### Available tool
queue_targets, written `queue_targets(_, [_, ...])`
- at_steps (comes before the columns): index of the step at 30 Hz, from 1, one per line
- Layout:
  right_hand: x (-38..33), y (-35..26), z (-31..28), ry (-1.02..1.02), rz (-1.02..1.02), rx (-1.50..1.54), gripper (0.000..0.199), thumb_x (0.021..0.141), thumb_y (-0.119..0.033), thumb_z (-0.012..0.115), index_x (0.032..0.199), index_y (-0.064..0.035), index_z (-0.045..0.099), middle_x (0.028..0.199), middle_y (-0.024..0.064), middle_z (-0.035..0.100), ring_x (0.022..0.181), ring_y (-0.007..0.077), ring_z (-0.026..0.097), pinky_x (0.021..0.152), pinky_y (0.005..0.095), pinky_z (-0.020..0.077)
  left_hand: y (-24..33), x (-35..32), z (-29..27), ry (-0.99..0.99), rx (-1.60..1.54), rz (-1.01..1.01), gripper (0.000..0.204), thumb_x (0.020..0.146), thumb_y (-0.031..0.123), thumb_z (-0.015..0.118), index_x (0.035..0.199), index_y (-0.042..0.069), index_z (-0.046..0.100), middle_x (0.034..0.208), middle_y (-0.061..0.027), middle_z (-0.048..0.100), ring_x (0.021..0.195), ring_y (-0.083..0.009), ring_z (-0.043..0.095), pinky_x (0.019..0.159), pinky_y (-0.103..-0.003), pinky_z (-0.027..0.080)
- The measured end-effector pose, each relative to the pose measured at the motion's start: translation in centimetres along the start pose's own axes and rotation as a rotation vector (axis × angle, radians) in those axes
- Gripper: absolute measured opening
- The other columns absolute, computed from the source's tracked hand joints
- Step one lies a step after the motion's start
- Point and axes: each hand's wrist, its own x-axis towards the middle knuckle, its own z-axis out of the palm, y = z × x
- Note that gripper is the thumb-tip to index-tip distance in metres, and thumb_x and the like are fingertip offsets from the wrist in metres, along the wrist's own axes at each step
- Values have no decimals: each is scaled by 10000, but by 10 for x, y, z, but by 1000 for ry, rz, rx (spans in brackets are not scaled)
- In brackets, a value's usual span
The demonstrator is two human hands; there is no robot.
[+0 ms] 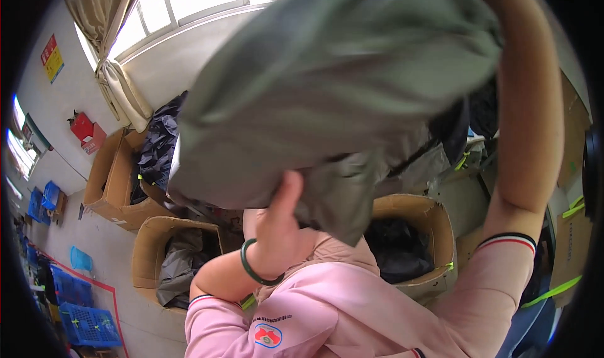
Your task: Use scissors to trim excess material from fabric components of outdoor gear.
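Observation:
A large sheet of shiny grey-green fabric (340,100), blurred by motion, is held up in front of me and fills the upper middle of the view. At its lower edge is my left hand (286,226), a dark green bangle on the wrist. Its thumb lies on the near side of the fabric, while the other fingers are hidden behind it. My right arm is raised along the right side, and the fabric bunches against the forearm. The right hand itself is lost beyond the upper edge or behind the fabric.
Open cardboard boxes with dark fabric stand below: one (146,257) at left, one (443,232) right of middle. Farther left, another box (110,182) has black sheeting (162,138) beside it. Blue crates (91,325) sit on the floor at far left. A curtain (110,62) hangs by the window.

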Motion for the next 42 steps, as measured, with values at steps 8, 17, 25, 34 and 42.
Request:
queue_targets(8, [-166, 187, 146, -348, 252, 411, 230, 821, -89, 758, 833, -43, 532, 760, 2, 612, 707, 84, 615, 632, 245, 505, -63, -229, -46, 856, -1124, -1483, 509, 988, 402, 514, 1361, 56, 486, 1384, -111, 524, 1287, -299, 472, 1092, -503, 362])
queue_targets(17, [-405, 243, 176, -565, 577, -155, 308, 766, -157, 802, 895, -9, 564, 850, 155, 662, 716, 308, 624, 676, 383, 485, -76, -307, -148, 649, 149, -1305, 225, 962, 187, 583, 1141, 54, 554, 1033, -7, 584, 890, -113, 549, 799, -265, 458])
queue_targets(25, [-405, 299, 200, -740, 624, -387, 324, 731, -205, 790, 944, -88, 576, 876, 65, 690, 890, 293, 647, 775, 409, 423, -230, -125, -68, -386, 570, -250, 220, 809, 148, 706, 1000, 49, 661, 1052, -122, 625, 1018, -330, 575, 877, -403, 467])
queue_targets(34, [-423, 310, 164, -490, 1030, 161, 334, 718, 7, 789, 938, 6, 537, 809, 58, 602, 779, 106, 556, 741, 295, 489, -274, -96, -85, -758, -72, -934, 180, 839, 161, 724, 863, 2, 643, 752, 3, 606, 711, -106, 538, 671, -278, 452])
queue_targets(42, [-370, 302, 138, -532, 1045, 259, 319, 703, -110, 841, 842, -46, 561, 725, -16, 547, 668, 71, 482, 626, 256, 415, -250, -104, -106, -641, -614, -1333, 232, 845, 112, 741, 1038, 23, 646, 931, 49, 631, 850, -36, 572, 772, -208, 483])
